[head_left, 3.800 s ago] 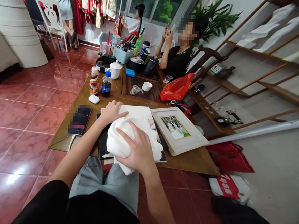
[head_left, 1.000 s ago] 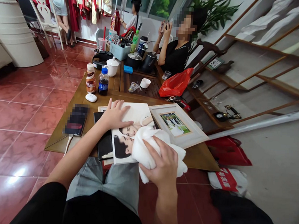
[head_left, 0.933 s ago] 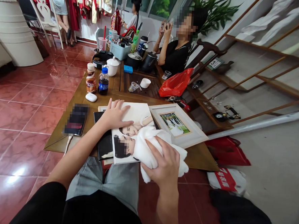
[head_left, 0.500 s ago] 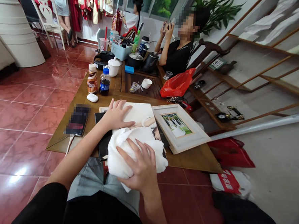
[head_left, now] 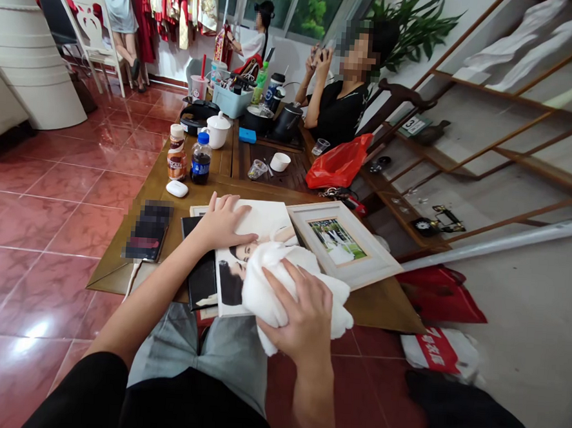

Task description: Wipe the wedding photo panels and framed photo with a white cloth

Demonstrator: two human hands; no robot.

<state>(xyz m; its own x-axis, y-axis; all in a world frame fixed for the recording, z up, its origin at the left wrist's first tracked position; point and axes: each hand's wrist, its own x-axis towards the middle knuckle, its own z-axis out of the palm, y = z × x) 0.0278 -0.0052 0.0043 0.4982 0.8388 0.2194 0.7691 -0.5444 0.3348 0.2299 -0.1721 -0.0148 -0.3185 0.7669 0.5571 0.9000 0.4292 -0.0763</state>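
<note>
Under my right hand is a bunched white cloth, gripped with bent fingers against the right side of a white photo panel. My left hand lies flat with spread fingers on the panel's upper left part. A printed portrait shows on the panel; the cloth hides part of it. Beneath the panel, a black board sticks out on the left. To the right, a white-framed photo leans across the table corner.
The wooden table also carries a phone with a cable, a white case, a brown drink bottle and a cola bottle. Farther back are a red plastic bag and a seated person. Shelves stand at right.
My right hand has slid the white cloth to the right across the panel, uncovering more of the portrait. My left hand has stayed in nearly the same place.
</note>
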